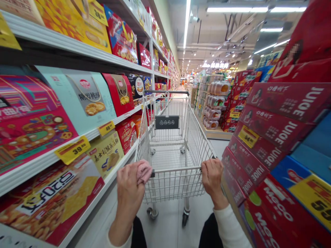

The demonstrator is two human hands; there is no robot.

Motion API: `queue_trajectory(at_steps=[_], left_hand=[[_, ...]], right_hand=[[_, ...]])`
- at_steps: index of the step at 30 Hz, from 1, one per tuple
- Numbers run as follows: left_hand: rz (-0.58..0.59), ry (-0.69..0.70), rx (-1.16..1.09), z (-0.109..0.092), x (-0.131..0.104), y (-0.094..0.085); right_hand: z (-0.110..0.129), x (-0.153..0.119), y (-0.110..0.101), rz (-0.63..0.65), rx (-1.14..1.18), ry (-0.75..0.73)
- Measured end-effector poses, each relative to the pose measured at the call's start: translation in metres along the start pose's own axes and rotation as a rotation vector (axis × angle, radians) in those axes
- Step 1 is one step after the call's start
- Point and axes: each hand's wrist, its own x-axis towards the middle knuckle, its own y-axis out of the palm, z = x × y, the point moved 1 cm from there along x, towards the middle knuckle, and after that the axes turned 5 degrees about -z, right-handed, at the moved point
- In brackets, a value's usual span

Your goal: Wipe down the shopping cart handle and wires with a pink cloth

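Note:
A metal wire shopping cart [178, 182] stands right in front of me, its basket showing bare wire. My left hand [130, 182] is closed at the left end of the cart's handle, with a folded pink cloth [144, 171] held between its fingers and the bar. At the right end of the handle, my right hand [212, 175] is wrapped round the grip. A dark panel with round symbols [167, 122] hangs at the far end of the cart.
Shelves [116, 120] of boxed snacks run close along the left. Stacked red juice boxes [279, 120] rise close on the right. Ahead, the aisle passes a display of bottle packs [213, 103] on a low platform.

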Motion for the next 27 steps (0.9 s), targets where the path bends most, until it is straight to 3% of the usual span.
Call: queue_trajectory(at_steps=[5,7,9,14,17,21,27], left_hand=[[0.059,0.028,-0.044,-0.043,-0.014,0.017],[0.024,0.012,-0.077,-0.043,-0.014,0.017],[-0.021,-0.034,-0.07,-0.029,-0.01,0.013],[-0.028,-0.135,0.015,0.021,0.004,-0.003],[0.019,-0.166,-0.03,0.032,0.007,-0.005],[0.013,-0.182,-0.122,0.023,0.006,0.004],[-0.137,-0.116,-0.21,-0.027,-0.021,0.029]], right_hand=[[0.051,-0.004,0.01,0.075,0.098,-0.058],[0.063,-0.005,0.015,0.088,0.143,-0.073],[0.065,-0.005,0.019,0.076,0.155,-0.081],[0.049,-0.002,0.022,0.028,0.144,-0.086],[0.036,0.0,0.018,0.015,0.144,-0.101],[0.014,0.003,0.012,0.004,0.159,-0.125],[-0.006,0.001,0.005,0.074,0.145,-0.03]])
